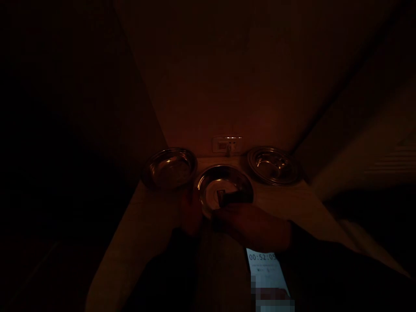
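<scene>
A shiny round metal dish (208,175) lies in the middle of the table, with a small dark rectangular piece (221,197) in it. My left hand (191,212) is at the dish's left rim; darkness hides its fingers, and I cannot tell whether it touches the rim. Across the dish's near edge reaches my right hand (251,223), pointing left. Its fingers look curled together, but what they hold, if anything, is lost in shadow. A dark shadow or shape covers the dish's right part.
Similar metal dishes stand at the back left (169,149) and back right (260,175) of the wooden table (126,234). A wall socket (226,144) with something plugged in sits behind. Under my right forearm lies a lit phone (268,273) showing a timer. The room is very dark.
</scene>
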Available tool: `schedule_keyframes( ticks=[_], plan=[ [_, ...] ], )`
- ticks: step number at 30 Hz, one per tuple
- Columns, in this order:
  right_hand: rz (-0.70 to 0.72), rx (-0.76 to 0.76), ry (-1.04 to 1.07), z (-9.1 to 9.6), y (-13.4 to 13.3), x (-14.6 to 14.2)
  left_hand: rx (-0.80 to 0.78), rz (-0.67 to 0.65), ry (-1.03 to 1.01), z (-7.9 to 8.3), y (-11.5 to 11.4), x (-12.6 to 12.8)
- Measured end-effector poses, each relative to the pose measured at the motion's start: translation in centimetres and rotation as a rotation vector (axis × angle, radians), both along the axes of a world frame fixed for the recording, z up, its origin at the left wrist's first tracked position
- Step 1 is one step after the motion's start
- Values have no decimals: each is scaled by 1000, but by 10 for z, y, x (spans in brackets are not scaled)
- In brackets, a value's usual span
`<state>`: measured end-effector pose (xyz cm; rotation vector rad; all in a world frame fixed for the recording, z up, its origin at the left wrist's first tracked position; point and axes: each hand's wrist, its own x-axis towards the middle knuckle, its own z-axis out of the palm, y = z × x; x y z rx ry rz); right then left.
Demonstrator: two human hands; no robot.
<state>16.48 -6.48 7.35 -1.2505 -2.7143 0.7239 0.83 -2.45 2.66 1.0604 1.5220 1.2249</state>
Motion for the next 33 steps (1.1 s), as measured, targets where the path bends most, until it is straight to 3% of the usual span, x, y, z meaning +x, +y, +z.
schedule_keyframes(
  ticks=[3,6,10,13,17,25,33],
  plan=[
    [-11,83,-7,-6,-2,-14,-12,25,55,-2,1,-2],
    [14,167,-22,-14,-8,-9,6,11,52,-5,1,-5],
    [64,377,-57,-28,-15,30,11,-30,18,-2,-1,-6],
    [57,441,-76,-36,-12,66,19,-41,13,2,-1,-6],
    [-70,395,-6,-40,-3,89,37,-34,9,1,-2,-6],
    [-380,344,133,-42,27,74,36,-44,32,-10,-2,-9],
    [-289,242,48,-21,88,57,93,-56,-9,-13,0,-11]
  ],
)
